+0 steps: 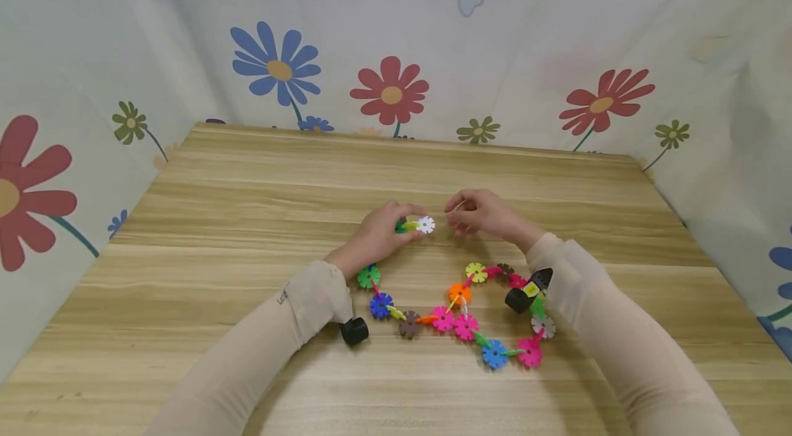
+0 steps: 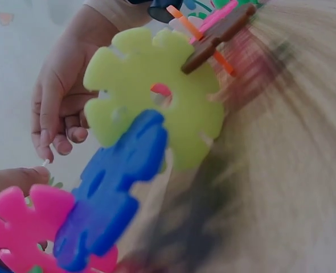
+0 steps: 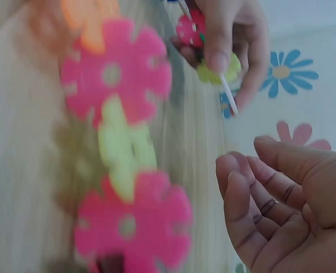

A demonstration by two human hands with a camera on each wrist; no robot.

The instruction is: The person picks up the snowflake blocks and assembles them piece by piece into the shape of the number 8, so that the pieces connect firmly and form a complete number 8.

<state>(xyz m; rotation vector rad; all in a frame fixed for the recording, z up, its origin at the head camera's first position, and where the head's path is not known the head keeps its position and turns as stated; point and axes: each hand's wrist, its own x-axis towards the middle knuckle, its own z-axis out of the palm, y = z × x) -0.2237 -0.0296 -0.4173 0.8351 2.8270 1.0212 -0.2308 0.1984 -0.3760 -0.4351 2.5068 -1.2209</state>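
A chain of colourful notched plastic snowflake discs lies in loops on the table, with an orange disc [image 1: 460, 293] and a blue disc [image 1: 381, 305] among several others. My left hand [image 1: 385, 233] pinches the chain's far end between thumb and fingers. From that grip a white disc [image 1: 425, 225] sticks out to the right, seen edge-on in the right wrist view, beside a yellow-green disc [image 3: 225, 69]. Just right of the white disc and apart from it is my right hand [image 1: 485, 216]. In the right wrist view its fingers [image 3: 259, 199] are loosely bent, with nothing visible between them and the thumb.
The wooden table [image 1: 216, 230] carries the chain, which runs below and between both forearms. A floral cloth [image 1: 495, 78] hangs behind the table and along its sides. Black wrist cameras [image 1: 355, 331] sit under the cuffs, the right one over part of the chain.
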